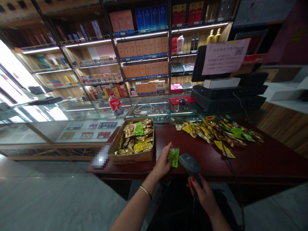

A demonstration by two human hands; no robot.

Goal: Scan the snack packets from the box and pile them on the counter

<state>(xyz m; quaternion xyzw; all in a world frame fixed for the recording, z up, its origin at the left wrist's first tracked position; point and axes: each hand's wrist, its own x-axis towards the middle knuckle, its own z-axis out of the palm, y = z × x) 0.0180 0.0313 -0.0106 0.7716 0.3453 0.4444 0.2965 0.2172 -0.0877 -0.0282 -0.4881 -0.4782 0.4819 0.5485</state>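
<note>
My left hand (164,163) is closed on a small green snack packet (175,157), held just over the front part of the dark red table. Wrapped around the handle of a grey barcode scanner (189,162) is my right hand (201,189); the scanner's head faces toward the green packet, a short gap apart. To the left stands an open cardboard box (134,158) holding many gold, yellow and green packets. On the right side of the table lies a loose pile of yellow, gold and green packets (216,130).
Behind the table runs a glass counter (134,107) with a red-labelled bottle (115,104), a white cable (144,110) and a mouse on a red mat (187,100). A monitor and cash register (226,93) stand at the back right. A dark cable crosses the table's right side.
</note>
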